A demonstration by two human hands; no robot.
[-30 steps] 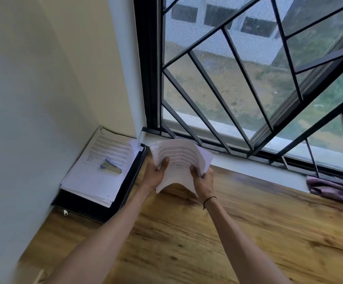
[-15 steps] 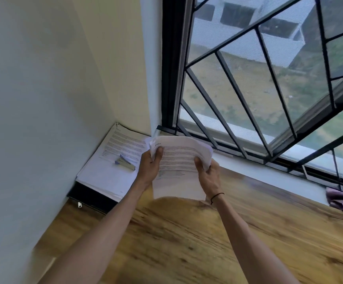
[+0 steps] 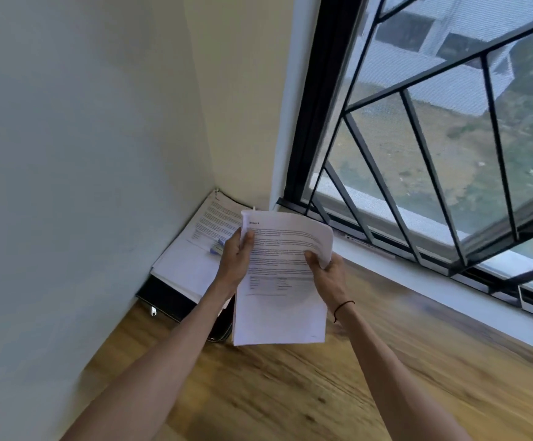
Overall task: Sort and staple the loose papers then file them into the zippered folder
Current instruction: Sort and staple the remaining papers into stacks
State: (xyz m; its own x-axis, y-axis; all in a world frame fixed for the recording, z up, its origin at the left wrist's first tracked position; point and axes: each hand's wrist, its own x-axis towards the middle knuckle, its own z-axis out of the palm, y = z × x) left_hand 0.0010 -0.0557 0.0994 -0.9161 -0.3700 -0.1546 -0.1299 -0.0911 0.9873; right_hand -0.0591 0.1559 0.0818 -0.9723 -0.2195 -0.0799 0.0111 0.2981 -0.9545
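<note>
**Both Hands Held a Bunch of Papers Over the Table**

Nearest were two bare arms reaching out over the wooden table (image 3: 290,399). The left hand (image 3: 234,261) gripped the left edge of a bunch of papers (image 3: 279,300), with the thumb on the front page. The right hand (image 3: 327,275) gripped the right edge, a little lower, and the top right corner of the pages curled over its fingers. The right wrist had a thin black band (image 3: 343,308). The papers were up in the air, not lying on the table. Their long side ran away from the person, with the printed top at the far end.

Farther off, in the far left corner of the table by the wall, lay the black zippered folder (image 3: 166,297). A second pile of papers (image 3: 195,249) sat on top of it, and a small stapler (image 3: 217,248) sat on that pile. The stapler was just beside the left hand, so the left hand looked nearer for picking it up. Beyond that was the window with black bars (image 3: 418,154).

It looked like the pages were being sorted and were not yet stapled.
</note>
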